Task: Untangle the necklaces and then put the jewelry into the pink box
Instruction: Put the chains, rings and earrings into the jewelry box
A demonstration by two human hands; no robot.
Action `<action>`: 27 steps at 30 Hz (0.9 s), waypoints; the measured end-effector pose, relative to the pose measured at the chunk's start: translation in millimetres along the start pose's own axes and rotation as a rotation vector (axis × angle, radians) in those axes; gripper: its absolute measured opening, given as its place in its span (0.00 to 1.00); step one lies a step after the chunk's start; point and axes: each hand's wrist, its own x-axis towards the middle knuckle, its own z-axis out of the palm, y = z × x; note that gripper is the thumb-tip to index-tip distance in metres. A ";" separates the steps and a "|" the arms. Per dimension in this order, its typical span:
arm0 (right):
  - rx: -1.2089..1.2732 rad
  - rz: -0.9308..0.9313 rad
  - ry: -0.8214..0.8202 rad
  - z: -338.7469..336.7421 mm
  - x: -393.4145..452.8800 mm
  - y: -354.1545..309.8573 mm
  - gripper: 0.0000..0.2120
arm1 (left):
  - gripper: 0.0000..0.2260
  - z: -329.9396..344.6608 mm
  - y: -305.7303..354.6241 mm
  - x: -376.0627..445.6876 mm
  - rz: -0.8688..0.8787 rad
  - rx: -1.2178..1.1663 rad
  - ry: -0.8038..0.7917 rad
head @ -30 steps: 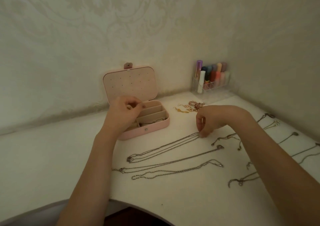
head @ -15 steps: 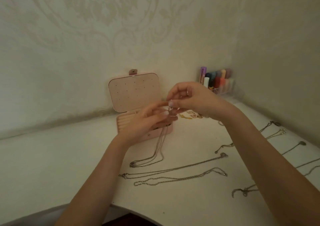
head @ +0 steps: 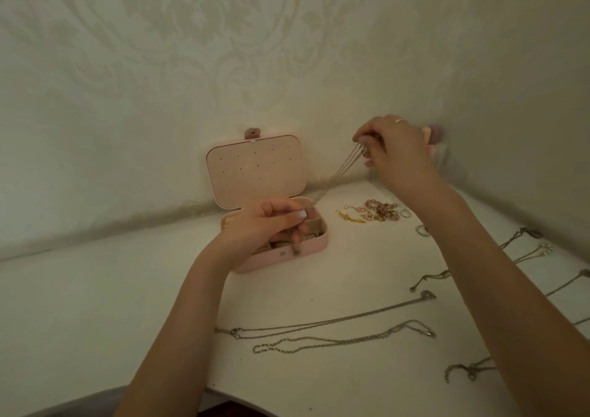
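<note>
A thin necklace (head: 335,177), folded into several strands, is stretched tight in the air between both hands. The left hand (head: 265,225) pinches its lower end just above the pink box (head: 313,247), and the right hand (head: 396,154) pinches its upper end, higher and near the corner of the wall. The pink box stands open on the white table (head: 95,304), its lid (head: 255,170) upright against the wall. Something lies in its compartments, but I cannot tell what. Right of the box lie earrings (head: 370,213). Two long chains (head: 335,330) lie side by side in front, well apart from the box.
</note>
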 end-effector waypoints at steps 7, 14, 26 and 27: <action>0.809 0.282 0.146 -5.8 -0.7 -5.7 0.10 | 0.06 -5.6 -9.1 3.9 -0.029 0.070 0.158; 0.846 0.291 -0.042 7.1 -7.9 -19.0 0.09 | 0.06 -11.4 -3.7 4.9 0.093 0.075 0.389; 0.827 0.247 -0.319 43.1 -27.4 -35.4 0.07 | 0.10 -9.1 -7.4 2.7 0.096 0.289 0.270; 0.828 0.244 -0.331 45.3 -28.3 -36.0 0.07 | 0.13 -8.5 -6.3 3.0 0.104 0.239 0.223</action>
